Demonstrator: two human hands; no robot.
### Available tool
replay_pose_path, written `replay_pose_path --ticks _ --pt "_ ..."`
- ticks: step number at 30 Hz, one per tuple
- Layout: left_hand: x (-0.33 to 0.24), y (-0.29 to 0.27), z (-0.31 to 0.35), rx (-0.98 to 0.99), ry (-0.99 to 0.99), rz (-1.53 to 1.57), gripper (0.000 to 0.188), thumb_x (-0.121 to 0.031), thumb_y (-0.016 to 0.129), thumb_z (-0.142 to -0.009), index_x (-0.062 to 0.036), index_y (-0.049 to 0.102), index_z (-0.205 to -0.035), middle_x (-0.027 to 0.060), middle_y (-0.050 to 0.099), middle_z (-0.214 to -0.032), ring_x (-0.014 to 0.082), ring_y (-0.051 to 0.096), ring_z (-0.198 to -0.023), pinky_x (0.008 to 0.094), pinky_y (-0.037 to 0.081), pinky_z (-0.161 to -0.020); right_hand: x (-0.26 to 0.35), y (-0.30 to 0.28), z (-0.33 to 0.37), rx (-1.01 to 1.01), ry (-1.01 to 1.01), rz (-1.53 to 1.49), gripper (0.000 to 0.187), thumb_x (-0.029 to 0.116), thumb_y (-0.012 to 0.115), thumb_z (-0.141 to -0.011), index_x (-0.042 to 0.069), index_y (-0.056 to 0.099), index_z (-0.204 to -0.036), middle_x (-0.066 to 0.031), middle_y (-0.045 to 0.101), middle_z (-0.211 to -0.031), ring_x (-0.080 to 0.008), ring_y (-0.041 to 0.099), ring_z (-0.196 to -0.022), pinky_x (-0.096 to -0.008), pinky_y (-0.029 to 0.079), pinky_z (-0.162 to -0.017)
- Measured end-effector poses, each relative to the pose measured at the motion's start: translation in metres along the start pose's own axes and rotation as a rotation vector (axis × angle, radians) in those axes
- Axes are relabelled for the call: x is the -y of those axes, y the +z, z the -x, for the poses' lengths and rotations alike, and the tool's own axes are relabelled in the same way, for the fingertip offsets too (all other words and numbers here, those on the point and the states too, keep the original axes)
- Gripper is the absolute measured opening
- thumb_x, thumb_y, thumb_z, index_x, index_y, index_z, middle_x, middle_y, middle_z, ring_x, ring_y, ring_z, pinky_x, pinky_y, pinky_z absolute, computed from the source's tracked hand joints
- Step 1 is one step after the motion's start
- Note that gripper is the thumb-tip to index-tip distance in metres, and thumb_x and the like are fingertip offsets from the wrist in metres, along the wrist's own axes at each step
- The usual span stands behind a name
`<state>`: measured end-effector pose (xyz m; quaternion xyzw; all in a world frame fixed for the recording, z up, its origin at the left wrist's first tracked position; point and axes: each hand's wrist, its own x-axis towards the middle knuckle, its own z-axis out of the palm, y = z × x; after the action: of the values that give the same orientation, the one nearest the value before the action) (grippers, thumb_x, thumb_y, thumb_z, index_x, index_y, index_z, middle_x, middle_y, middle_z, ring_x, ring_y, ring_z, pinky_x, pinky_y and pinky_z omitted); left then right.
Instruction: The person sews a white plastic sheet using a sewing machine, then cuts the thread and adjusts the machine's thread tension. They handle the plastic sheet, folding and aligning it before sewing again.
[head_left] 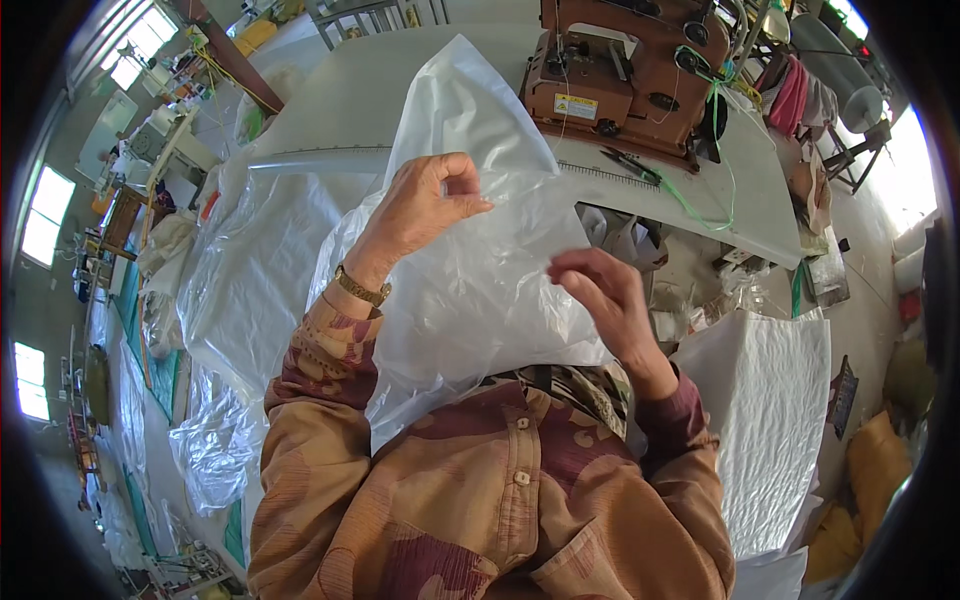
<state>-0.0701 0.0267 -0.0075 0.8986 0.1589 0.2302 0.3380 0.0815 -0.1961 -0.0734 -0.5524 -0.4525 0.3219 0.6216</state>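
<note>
A large white translucent plastic bag (470, 115) lies over the table edge, its pointed corner towards the sewing machine. Thin clear plastic film (470, 300) spreads from it down over my lap. My left hand (425, 205), with a watch (362, 287) at the wrist, is above the film, thumb and forefinger pressed together. Whatever they pinch is too small to make out. To the right and nearer my body, my right hand (607, 300) hovers over the film's right side, slightly blurred, with thumb and fingers apart and nothing visible between them.
A brown sewing machine (620, 85) stands at the far side of the table (320, 110). Scissors (632, 165) with a green cord lie beside a ruler strip (600, 173). White woven sheets (755, 420) are stacked at right; more plastic film (260, 270) hangs at left.
</note>
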Motion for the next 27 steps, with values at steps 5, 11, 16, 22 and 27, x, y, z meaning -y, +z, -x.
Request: replay_pose_path --ticks 5,11,16,22,27 --pt "-0.013 0.006 0.006 0.041 -0.043 -0.037 0.031 -0.018 0.081 -0.075 -0.0004 0.056 -0.077 0.004 0.056 -0.066 0.0147 0.051 -0.062 0.0304 0.044 -0.06 -0.001 0.041 -0.053 -0.093 0.051 -0.341 0.033 0.026 0.064 -0.095 -0.006 0.063 -0.097 -0.0097 0.067 -0.082 -0.0161 0.064 -0.077 -0.0285 0.051 -0.073" --pt "-0.017 0.007 0.007 0.068 -0.11 0.16 0.027 -0.021 0.075 -0.086 -0.0019 0.058 -0.078 -0.0048 0.047 -0.063 0.0041 0.041 -0.058 0.0243 0.036 -0.053 -0.022 0.06 -0.066 -0.181 -0.047 -0.514 0.03 0.024 0.061 -0.096 -0.004 0.062 -0.086 -0.0066 0.064 -0.075 -0.0143 0.062 -0.071 -0.0289 0.051 -0.066" --pt "0.004 0.0 -0.011 -0.134 -0.074 0.165 0.026 -0.018 0.068 -0.093 -0.0024 0.06 -0.073 -0.0068 0.045 -0.058 0.0014 0.039 -0.056 0.0213 0.034 -0.051 -0.049 0.055 -0.039 -0.114 -0.127 -0.003 0.023 0.019 0.063 -0.092 -0.003 0.063 -0.084 -0.011 0.064 -0.075 -0.0188 0.064 -0.071 -0.0339 0.051 -0.063" --pt "0.036 -0.045 -0.057 -0.277 -0.051 0.294 0.025 -0.02 0.065 -0.094 -0.0058 0.06 -0.075 -0.0064 0.047 -0.061 0.0032 0.041 -0.055 0.0203 0.034 -0.052 -0.073 0.014 0.017 0.901 -0.036 1.275 0.021 0.017 0.07 -0.083 -0.003 0.067 -0.09 -0.0184 0.067 -0.079 -0.0349 0.064 -0.071 -0.0376 0.051 -0.067" --pt "0.019 -0.051 -0.06 -0.256 -0.119 0.275 0.025 -0.023 0.068 -0.093 -0.0043 0.062 -0.077 -0.0063 0.047 -0.06 0.0036 0.039 -0.05 0.0208 0.032 -0.045 0.0 0.003 -0.009 0.345 -0.213 0.656 0.021 0.02 0.067 -0.087 0.0 0.069 -0.091 -0.0176 0.066 -0.074 -0.0319 0.068 -0.071 -0.0414 0.053 -0.067"
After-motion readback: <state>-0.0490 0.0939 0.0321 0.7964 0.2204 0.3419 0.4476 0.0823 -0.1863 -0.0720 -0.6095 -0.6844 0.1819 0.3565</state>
